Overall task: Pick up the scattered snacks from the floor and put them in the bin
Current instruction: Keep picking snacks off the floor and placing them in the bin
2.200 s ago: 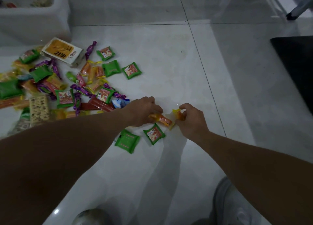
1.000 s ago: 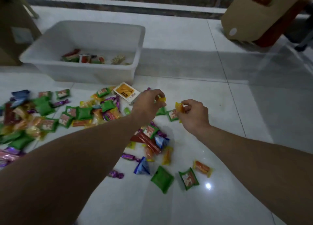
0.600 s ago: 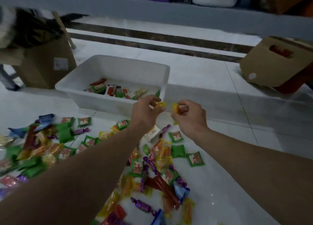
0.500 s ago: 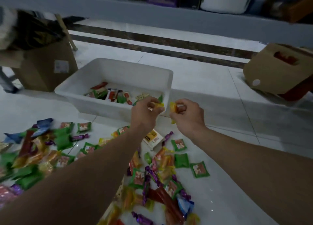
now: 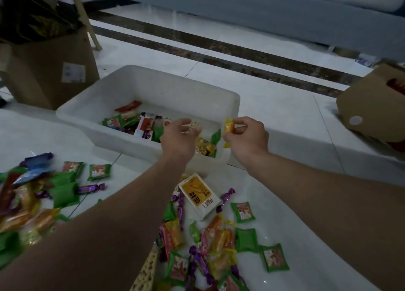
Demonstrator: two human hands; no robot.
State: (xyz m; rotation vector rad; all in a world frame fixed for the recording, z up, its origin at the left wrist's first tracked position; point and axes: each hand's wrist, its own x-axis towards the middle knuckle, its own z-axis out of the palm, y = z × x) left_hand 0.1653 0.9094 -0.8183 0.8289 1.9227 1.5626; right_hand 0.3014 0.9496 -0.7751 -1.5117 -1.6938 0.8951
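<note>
Snacks (image 5: 217, 238) mostly lie on the floor (image 5: 311, 273), behind both grips, toward the person. One orange-yellow candy (image 5: 228, 128) is up. The right grip (image 5: 247, 137) pinches it by the upper end between thumb and forefinger, and the rest hangs free. The candy sits just left of that grip, over the near right corner of the white bin (image 5: 175, 88). The left grip (image 5: 178, 138) hovers over the bin beside it. Its fingers are loose and spread, blurred at the tips, and nothing shows in it. Gold and green packets (image 5: 203, 147) lie in the bin, below and between the two grips. On the floor are green sachets (image 5: 246, 239), purple twists (image 5: 91, 188) and a white-and-yellow carton (image 5: 199, 197). Handling, best guess: everything is light, wrapped in slick, crinkly film, with soft or brittle contents. Take twists by a tail and sachets by a sealed edge. The carton looks stiff, so pinch it across the narrow sides. Grabbing handfuls risks dropouts.
</note>
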